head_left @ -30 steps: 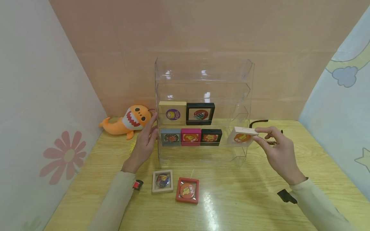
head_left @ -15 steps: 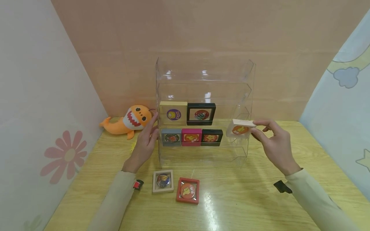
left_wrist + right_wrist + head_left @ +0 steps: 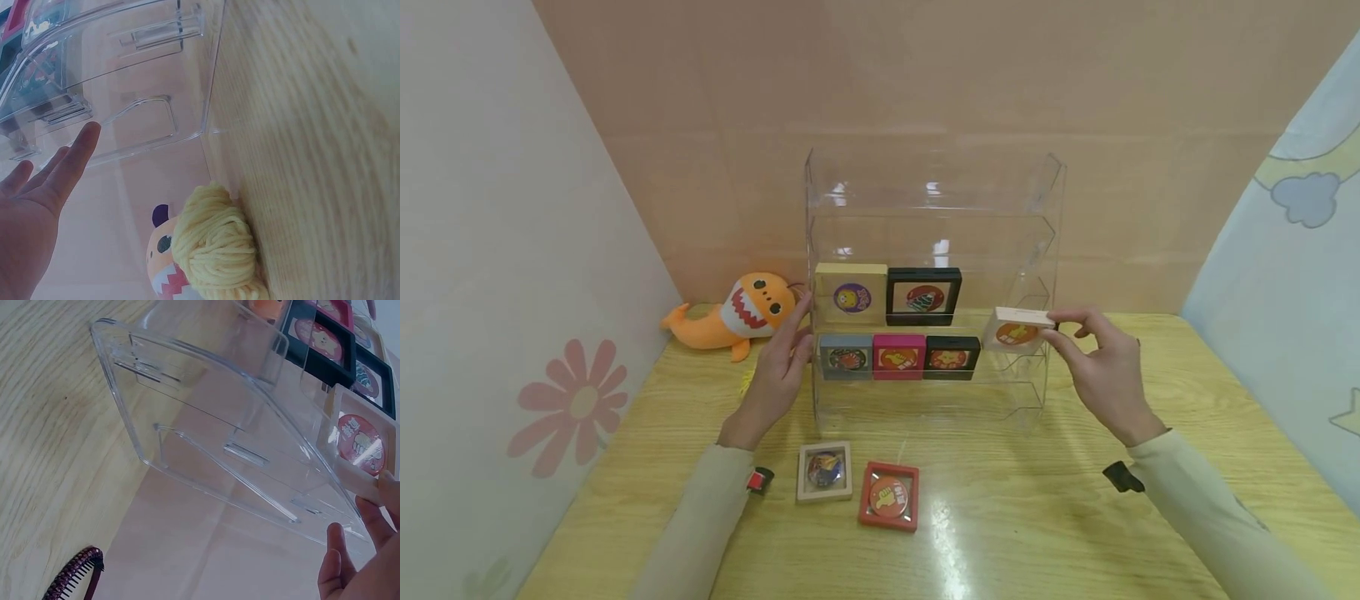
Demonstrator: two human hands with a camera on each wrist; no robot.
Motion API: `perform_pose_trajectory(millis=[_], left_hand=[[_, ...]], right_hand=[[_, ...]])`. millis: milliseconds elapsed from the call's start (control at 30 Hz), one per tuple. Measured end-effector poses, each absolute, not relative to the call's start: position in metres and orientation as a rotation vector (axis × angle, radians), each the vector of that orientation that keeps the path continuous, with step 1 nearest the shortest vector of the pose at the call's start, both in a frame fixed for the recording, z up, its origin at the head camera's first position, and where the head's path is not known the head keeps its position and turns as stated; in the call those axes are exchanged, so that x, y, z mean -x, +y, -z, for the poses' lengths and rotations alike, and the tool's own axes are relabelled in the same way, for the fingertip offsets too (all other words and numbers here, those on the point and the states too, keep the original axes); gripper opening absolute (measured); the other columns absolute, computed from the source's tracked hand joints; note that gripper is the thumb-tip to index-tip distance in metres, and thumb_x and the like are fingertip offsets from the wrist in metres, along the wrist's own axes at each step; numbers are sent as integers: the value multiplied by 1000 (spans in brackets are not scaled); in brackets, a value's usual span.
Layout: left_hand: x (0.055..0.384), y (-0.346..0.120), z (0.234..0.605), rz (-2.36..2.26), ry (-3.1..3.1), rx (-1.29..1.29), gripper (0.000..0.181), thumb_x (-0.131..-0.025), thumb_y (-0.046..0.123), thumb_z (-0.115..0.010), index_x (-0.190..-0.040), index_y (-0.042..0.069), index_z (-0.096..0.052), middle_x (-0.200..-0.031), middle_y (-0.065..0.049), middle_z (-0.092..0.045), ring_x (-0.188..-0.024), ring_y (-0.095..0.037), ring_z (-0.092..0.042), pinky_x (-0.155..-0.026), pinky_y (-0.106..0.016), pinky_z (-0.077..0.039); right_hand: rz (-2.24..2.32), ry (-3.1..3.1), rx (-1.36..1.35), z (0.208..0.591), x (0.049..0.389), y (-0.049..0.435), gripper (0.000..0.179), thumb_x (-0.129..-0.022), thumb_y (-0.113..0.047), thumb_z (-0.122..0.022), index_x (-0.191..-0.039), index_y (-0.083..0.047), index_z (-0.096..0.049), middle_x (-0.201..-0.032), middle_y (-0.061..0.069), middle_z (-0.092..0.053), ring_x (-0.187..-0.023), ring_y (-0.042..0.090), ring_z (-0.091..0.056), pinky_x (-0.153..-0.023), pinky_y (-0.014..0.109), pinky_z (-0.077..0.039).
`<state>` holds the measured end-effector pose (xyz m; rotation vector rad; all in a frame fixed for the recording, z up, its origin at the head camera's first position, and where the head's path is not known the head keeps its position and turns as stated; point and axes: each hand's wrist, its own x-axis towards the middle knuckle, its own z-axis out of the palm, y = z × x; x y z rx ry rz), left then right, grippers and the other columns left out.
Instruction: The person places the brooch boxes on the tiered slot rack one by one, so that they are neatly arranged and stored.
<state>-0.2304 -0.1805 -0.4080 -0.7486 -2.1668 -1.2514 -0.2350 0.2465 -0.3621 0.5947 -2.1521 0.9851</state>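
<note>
My right hand [image 3: 1105,367] pinches the right edge of a pale wooden square frame [image 3: 1017,332] that shows a red badge. The frame is at the right end of a clear acrylic tiered rack [image 3: 925,237], level with its middle tiers. My left hand [image 3: 775,375] touches the rack's left side with its fingers extended. A cream frame [image 3: 850,296] and a black frame [image 3: 923,296] stand side by side on one tier. Below them are a grey frame [image 3: 846,358], a pink frame [image 3: 898,358] and a smaller black frame [image 3: 952,358].
On the table [image 3: 1000,533] before the rack lie a light wooden frame [image 3: 824,492] and a red frame [image 3: 889,525]. An orange shark plush [image 3: 700,329] sits left, near yellow yarn [image 3: 215,244]. A dark toothed hairband [image 3: 69,575] lies on the right.
My right hand has carried the wooden frame leftward and slightly up from the lower tier's height at the rack's right end. The left hand has stayed on the rack's side.
</note>
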Motion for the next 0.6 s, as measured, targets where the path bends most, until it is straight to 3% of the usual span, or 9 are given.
perform_pose_trajectory(millis=[67,167,233,333,467,600], left_hand=[[230,-179,407,1249,-2176,740,60,-105,-7,-43,-161,6,-25,-162,-14,-30,-145,-31,-35,-108,-41,-46],[219,-174,394,1241,-2190,731,56,-105,-9,-42,-158,-2,-25,-160,-20,-31,-144,-35,-35,-109,-42,-45],[219,-174,393,1238,-2200,724,56,-104,-10,-41,-157,-4,-25,-160,-22,-31,-144,-36,-35,-110,-42,-44],[223,-176,398,1240,-2186,732,58,-105,-8,-43,-159,2,-25,-161,-18,-31,-144,-33,-35,-110,-40,-44],[230,-180,408,1243,-2172,747,62,-106,-5,-43,-162,13,-24,-163,-8,-31,-145,-27,-35,-111,-37,-44],[230,-181,408,1243,-2168,758,62,-107,-2,-43,-163,17,-23,-163,-4,-30,-145,-24,-35,-111,-35,-43]], right_hand=[[-966,-2151,-607,364,235,245,29,-84,6,-79,-111,-2,-71,-104,12,-74,-38,-1,-23,-64,13,-42],[-938,-2146,-622,367,236,244,30,-82,8,-79,-110,-1,-71,-105,13,-74,-54,7,-48,-77,17,-41],[-909,-2143,-636,371,236,243,31,-81,9,-79,-109,0,-71,-106,13,-73,-75,16,-58,-82,20,-40],[-858,-2141,-664,375,237,242,32,-80,10,-79,-109,0,-71,-105,14,-71,-92,28,-60,-83,24,-41],[-784,-2136,-694,378,237,240,33,-79,9,-81,-109,-2,-71,-102,14,-68,-93,32,-59,-79,34,-45],[-741,-2110,-726,381,237,237,35,-75,9,-83,-107,-2,-71,-99,16,-69,-91,35,-58,-81,47,-44]])
